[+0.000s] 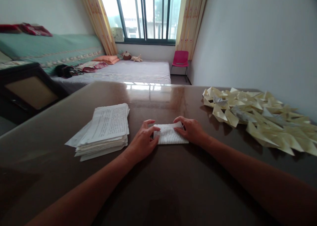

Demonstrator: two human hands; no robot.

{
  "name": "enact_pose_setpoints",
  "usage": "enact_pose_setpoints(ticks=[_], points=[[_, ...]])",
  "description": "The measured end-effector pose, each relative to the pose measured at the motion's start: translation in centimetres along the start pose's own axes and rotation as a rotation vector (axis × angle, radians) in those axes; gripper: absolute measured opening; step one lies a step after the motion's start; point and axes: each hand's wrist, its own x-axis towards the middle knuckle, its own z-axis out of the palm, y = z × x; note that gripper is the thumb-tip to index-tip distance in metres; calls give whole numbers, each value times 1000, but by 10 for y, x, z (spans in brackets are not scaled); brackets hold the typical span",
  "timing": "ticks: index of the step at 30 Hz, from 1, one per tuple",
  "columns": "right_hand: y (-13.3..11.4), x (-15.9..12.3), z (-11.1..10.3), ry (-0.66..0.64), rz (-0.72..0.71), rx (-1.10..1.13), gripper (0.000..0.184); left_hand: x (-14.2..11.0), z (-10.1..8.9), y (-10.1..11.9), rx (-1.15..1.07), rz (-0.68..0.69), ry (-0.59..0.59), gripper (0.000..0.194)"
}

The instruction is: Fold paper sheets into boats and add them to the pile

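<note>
A folded sheet of printed paper (170,135) lies on the dark tabletop in front of me, its lower edge a straight fold. My left hand (145,138) grips its left side, with the thumb and fingers bent at that edge. At the upper right part of the same sheet, my right hand (192,130) holds on with thumb and forefinger curled over it. To the left of my left hand stands a stack of printed sheets (106,125), somewhat uneven, with a few sheets sticking out at an angle.
Many folded paper pieces (267,117), mostly cream, are heaped at the right of the glossy brown table (163,183). Beyond its far edge are a bed (148,70), a pink chair (180,59) and a window. A dark cabinet (32,90) stands at the left.
</note>
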Motion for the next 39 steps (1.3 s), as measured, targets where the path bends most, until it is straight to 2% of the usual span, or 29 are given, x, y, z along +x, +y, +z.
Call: enact_pose_setpoints(ticks=[6,12,15,18,20,27,30,33,34,36,39], points=[[-2,0,-1,-2,-15,-17,23,0,0,2,249,112,-23,25],[-4,-1,-2,4,-46,-62,22,-5,-1,26,529,273,6,33],[-4,-2,-1,12,-51,-66,23,-10,9,36,507,357,-112,39],[-4,-2,-2,12,-39,-70,22,-15,19,38,457,320,-266,54],[-5,-2,-2,5,-35,-69,22,-17,21,37,443,307,-312,58],[-3,-4,-3,12,-60,-57,21,-16,18,35,448,349,-338,48],[-3,-2,-6,138,-134,-72,23,-15,19,34,434,375,-331,46],[-14,-4,-10,259,-256,-77,23,-15,19,33,424,401,-292,45],[-21,-6,-11,243,-319,-62,24,-15,19,33,421,410,-275,43],[-35,-15,-9,122,-463,-17,27,-15,19,33,412,431,-253,38],[-50,-35,-3,-28,-499,46,40,-16,21,32,399,445,-238,35]])
